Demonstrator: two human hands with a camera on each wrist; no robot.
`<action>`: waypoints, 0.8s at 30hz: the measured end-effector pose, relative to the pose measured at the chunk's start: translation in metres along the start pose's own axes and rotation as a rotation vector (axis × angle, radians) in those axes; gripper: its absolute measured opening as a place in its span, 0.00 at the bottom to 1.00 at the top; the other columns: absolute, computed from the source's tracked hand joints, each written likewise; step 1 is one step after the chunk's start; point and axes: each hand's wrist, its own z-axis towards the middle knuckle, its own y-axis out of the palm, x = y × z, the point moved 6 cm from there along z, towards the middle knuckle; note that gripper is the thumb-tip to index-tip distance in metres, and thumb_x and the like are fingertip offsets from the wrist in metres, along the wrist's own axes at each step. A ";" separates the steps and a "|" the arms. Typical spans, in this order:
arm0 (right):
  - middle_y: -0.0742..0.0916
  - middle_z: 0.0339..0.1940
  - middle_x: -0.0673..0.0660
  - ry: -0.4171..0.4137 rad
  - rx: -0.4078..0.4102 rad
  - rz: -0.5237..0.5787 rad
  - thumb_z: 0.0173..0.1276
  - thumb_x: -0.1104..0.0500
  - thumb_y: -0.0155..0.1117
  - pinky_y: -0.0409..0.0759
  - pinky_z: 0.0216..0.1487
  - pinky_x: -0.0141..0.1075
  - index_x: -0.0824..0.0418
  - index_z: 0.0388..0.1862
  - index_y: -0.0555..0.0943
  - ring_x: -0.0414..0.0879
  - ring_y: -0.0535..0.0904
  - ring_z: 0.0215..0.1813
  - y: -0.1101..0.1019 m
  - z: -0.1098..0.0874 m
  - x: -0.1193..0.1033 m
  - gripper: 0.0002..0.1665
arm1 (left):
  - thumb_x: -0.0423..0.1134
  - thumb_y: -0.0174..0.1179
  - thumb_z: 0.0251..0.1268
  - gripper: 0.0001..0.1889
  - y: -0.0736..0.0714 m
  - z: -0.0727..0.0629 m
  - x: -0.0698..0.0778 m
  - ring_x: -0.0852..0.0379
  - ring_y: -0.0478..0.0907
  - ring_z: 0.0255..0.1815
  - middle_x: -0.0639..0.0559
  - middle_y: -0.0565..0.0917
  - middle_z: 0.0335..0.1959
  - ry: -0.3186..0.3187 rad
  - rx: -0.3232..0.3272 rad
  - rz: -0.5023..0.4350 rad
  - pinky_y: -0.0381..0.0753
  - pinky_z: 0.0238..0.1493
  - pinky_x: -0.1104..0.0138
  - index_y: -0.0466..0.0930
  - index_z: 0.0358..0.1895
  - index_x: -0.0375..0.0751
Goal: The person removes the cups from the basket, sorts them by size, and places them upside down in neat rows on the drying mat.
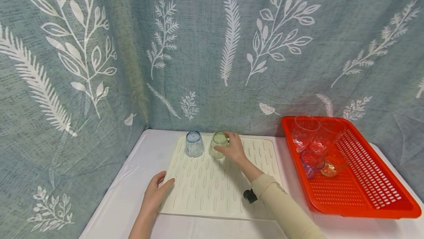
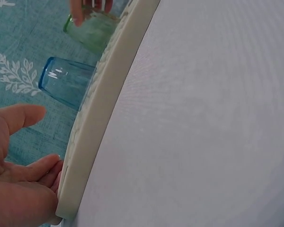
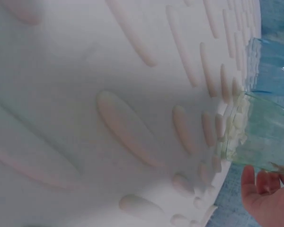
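A green-tinted glass (image 1: pixel 216 151) stands wider end down on the cream ribbed drying mat (image 1: pixel 198 191), near its back edge. My right hand (image 1: pixel 233 148) holds it from the right, thumb in front and fingers behind. Just left of it, apart, a blue-tinted glass (image 1: pixel 194 148) stands the same way up. Beside the mat's left edge is my left hand (image 1: pixel 155 194), holding nothing, its thumb and fingers spread apart. The left wrist view shows this hand (image 2: pixel 23 175) close to the mat's rim (image 2: pixel 92 127); whether it touches is hard to tell.
On the right stands a red plastic basket (image 1: pixel 391 209) with clear glasses (image 1: pixel 306 130), a purple-tinted glass (image 1: pixel 311 163) and a yellowish glass (image 1: pixel 332 163) at its left side. A small black object (image 1: pixel 250 196) shows by my right forearm. A patterned curtain (image 1: pixel 205 47) hangs behind.
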 end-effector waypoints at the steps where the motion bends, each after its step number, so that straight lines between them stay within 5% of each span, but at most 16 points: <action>1: 0.74 0.57 0.66 -0.001 0.000 -0.006 0.58 0.55 0.75 0.77 0.54 0.49 0.67 0.66 0.72 0.59 0.75 0.55 0.000 0.000 0.000 0.40 | 0.44 0.59 0.68 0.37 0.000 0.000 0.000 0.31 0.53 0.71 0.29 0.59 0.70 0.000 -0.001 0.003 0.54 0.70 0.43 0.54 0.73 0.28; 24: 0.74 0.61 0.70 0.006 -0.048 -0.008 0.57 0.53 0.75 0.75 0.57 0.53 0.71 0.67 0.68 0.62 0.74 0.58 -0.002 -0.003 0.003 0.44 | 0.44 0.58 0.69 0.36 -0.001 -0.002 0.004 0.32 0.54 0.71 0.29 0.61 0.69 -0.004 0.004 0.027 0.53 0.70 0.43 0.56 0.72 0.29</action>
